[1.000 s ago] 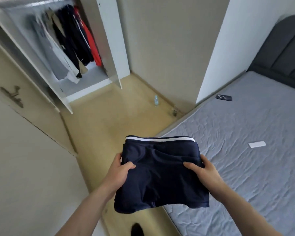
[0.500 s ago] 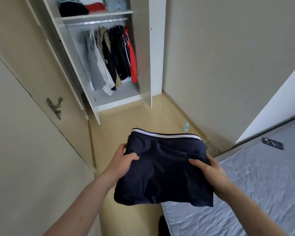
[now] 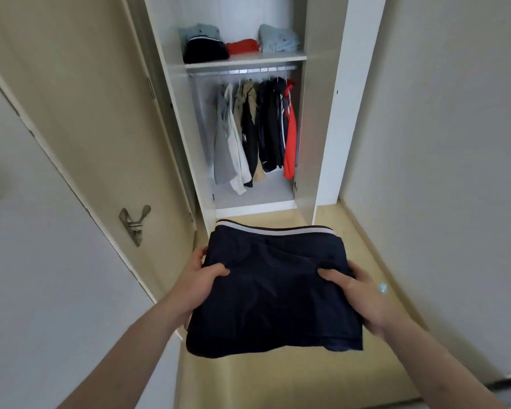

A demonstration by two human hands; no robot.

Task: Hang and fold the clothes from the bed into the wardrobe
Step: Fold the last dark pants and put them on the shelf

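A folded navy garment (image 3: pixel 273 287) with a white band along its far edge lies flat between my hands at waist height. My left hand (image 3: pixel 199 283) grips its left side, thumb on top. My right hand (image 3: pixel 356 290) grips its right side the same way. Straight ahead stands the open white wardrobe (image 3: pixel 326 137). Its upper shelf (image 3: pixel 245 61) carries folded clothes: a pale blue and navy stack, a red piece, another pale blue piece. Below the shelf, several garments (image 3: pixel 254 134) hang on the rail, grey at the left, red at the right.
A beige room door with a metal lever handle (image 3: pixel 135 224) stands close on the left. The wardrobe's left door (image 3: pixel 80 119) is swung open. A wall runs along the right. A small bottle (image 3: pixel 382 288) sits on the yellow floor by that wall.
My view has turned left from the bed until it faces the wardrobe squarely, and the wardrobe looks nearer. Both hands keep the same hold on the folded navy garment.
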